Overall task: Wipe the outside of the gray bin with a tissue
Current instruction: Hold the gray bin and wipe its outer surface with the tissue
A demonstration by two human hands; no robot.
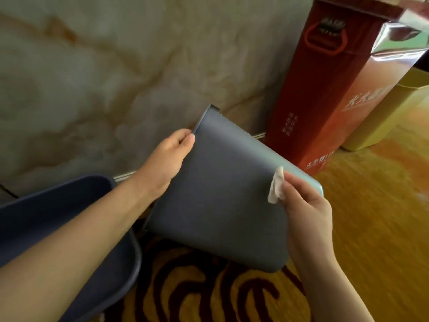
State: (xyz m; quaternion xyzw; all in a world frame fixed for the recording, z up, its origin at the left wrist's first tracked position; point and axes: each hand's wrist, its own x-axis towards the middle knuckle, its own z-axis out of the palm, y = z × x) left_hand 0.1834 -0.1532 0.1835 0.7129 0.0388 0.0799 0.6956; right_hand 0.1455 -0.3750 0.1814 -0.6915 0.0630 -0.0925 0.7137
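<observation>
The gray bin (pixel 220 191) is tipped on its side in the middle of the head view, one broad outer wall facing me. My left hand (pixel 166 159) grips its upper left edge, thumb on the outer wall and fingers hidden behind the rim. A small crumpled white tissue (pixel 276 185) is pinched in my right hand (pixel 306 212) and pressed against the bin's outer wall near its right edge. The bin's opening is turned away and hidden.
A dark blue bin (pixel 97 228) stands at the lower left under my left forearm. A tall red box (pixel 325 89) and a yellow bin (pixel 383 117) stand at the right against the marbled wall (pixel 92 77). A patterned carpet (pixel 209 293) lies below.
</observation>
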